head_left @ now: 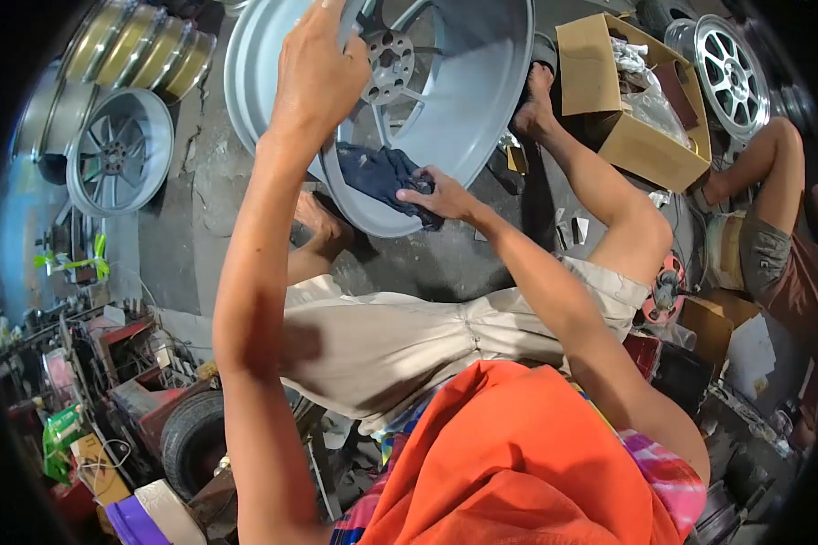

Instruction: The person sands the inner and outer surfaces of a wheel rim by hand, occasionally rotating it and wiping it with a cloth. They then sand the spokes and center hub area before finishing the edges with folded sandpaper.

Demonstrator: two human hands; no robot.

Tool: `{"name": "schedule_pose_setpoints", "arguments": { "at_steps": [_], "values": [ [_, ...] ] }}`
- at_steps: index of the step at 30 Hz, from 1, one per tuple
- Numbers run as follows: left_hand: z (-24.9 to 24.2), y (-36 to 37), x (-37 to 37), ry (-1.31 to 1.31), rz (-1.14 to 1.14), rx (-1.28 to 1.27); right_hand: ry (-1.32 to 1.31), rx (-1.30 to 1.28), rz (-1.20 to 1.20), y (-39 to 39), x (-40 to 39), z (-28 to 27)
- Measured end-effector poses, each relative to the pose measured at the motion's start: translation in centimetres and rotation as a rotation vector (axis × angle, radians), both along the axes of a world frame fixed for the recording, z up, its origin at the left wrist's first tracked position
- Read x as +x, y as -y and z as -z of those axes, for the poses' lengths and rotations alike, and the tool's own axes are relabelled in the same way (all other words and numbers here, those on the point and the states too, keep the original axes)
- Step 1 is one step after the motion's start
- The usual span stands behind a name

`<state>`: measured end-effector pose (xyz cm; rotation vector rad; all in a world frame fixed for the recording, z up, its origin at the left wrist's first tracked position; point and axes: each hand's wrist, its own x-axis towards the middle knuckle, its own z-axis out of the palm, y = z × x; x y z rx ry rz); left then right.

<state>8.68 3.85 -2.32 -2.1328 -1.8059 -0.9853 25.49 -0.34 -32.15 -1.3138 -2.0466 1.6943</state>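
A large light-grey wheel rim (pixel 482 118) stands tilted between my legs, its spokes and hub facing up inside the barrel. My left hand (pixel 323 73) is closed on the rim near the top of the view; some of its fingertips are cut off by the frame edge. Low inside the barrel, my right hand (pixel 441 195) grips a dark blue cloth (pixel 377 177). The cloth is bunched and lies against the inner wall, partly over the rim's lower lip.
Several rims stack at left beside a grey spoked wheel (pixel 114 159). A cardboard box (pixel 591 73) with plastic wrapping stands at right, near a silver wheel (pixel 727 77). Another person's bent leg (pixel 773 163) shows at far right. A tyre (pixel 195 445) and tool clutter fill the lower left.
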Motion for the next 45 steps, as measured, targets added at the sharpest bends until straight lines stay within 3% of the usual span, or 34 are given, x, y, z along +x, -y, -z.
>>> {"name": "schedule_pose_setpoints", "arguments": {
  "at_steps": [2,5,6,7,8,9,11,12,14,16,17,18,19,20,21,22,23,27,29,31,32,35,38,41,43,45],
  "values": [
    [-0.6,0.2,0.4,0.044,0.007,0.033,-0.106,0.232,-0.015,-0.6,1.5,0.0],
    [-0.3,0.8,0.1,0.085,0.076,0.028,0.287,0.389,-0.267,-5.0,4.0,2.3],
    [-0.5,1.2,0.4,0.081,0.066,0.031,0.522,0.569,-0.343,-8.4,5.4,3.4],
    [-0.7,1.9,0.7,0.075,0.051,0.025,0.579,0.544,-0.141,-11.6,6.7,2.4],
    [-0.8,2.2,0.7,0.069,0.036,0.015,0.492,0.671,0.206,-14.5,8.2,3.4],
    [-0.2,2.1,0.2,0.083,0.049,0.009,0.469,0.788,0.369,-19.3,10.0,6.1],
    [-1.1,2.7,0.2,0.082,0.020,-0.022,0.383,0.834,0.548,-19.1,10.5,-0.2],
    [-1.5,2.7,0.3,0.078,-0.001,-0.042,0.387,0.839,0.552,-18.8,10.7,-0.3],
    [-0.3,2.0,-0.7,0.019,0.004,0.037,0.540,1.018,-0.064,-18.2,10.3,0.9],
    [0.4,1.6,-1.1,-0.051,0.012,0.106,0.409,0.755,-0.204,-14.9,6.5,6.3],
    [0.5,1.4,-1.0,-0.027,0.000,0.124,0.392,0.553,-0.318,-11.6,3.4,4.3],
    [0.5,1.1,-1.0,-0.001,-0.013,0.143,0.355,0.551,-0.377,-9.1,-0.2,5.1],
    [0.4,1.1,-0.9,-0.005,-0.012,0.148,0.155,0.660,-0.433,-6.6,-3.2,3.9],
    [0.3,1.1,-0.8,0.042,-0.005,0.139,-0.051,0.304,-0.598,-6.3,-6.6,-1.7],
    [0.1,1.2,-0.6,0.089,0.008,0.129,-0.105,0.103,-0.664,-5.7,-8.7,-7.3],
    [0.0,1.3,-0.5,0.085,0.020,0.134,-0.409,0.072,-0.595,-5.9,-11.0,-8.6],
    [0.0,1.5,-0.7,0.142,0.032,0.091,-0.509,0.009,-0.467,-7.8,-11.9,-11.4],
    [-0.5,2.2,-1.1,0.184,0.024,0.032,-0.791,-0.247,0.719,-22.0,-10.8,-19.3],
    [-0.2,2.4,-1.8,0.092,0.006,0.051,-1.130,-0.291,1.218,-26.3,-6.6,-17.9],
    [0.2,2.1,-2.7,0.100,0.022,0.079,-0.858,-0.313,1.531,-27.2,-2.5,-12.0],
    [0.4,2.0,-3.0,0.106,0.034,0.109,-0.828,-0.389,1.550,-27.5,-0.6,-7.5],
    [0.1,2.1,-3.9,0.147,0.002,0.044,-0.914,-0.469,1.477,-25.8,3.9,0.1],
    [-0.7,2.4,-3.8,0.244,0.007,-0.003,-1.058,-0.363,1.301,-26.8,5.1,-0.6],
    [-0.9,2.6,-3.6,0.322,-0.005,-0.054,-1.185,-0.043,0.765,-32.0,4.6,-8.0],
    [-1.2,2.6,-3.3,0.353,-0.040,-0.059,-1.325,-0.308,0.652,-26.6,-0.4,-19.4],
    [-0.7,2.2,-3.7,0.361,-0.069,-0.084,-1.259,-0.451,0.430,-19.0,-4.5,-24.0]
  ]
}}
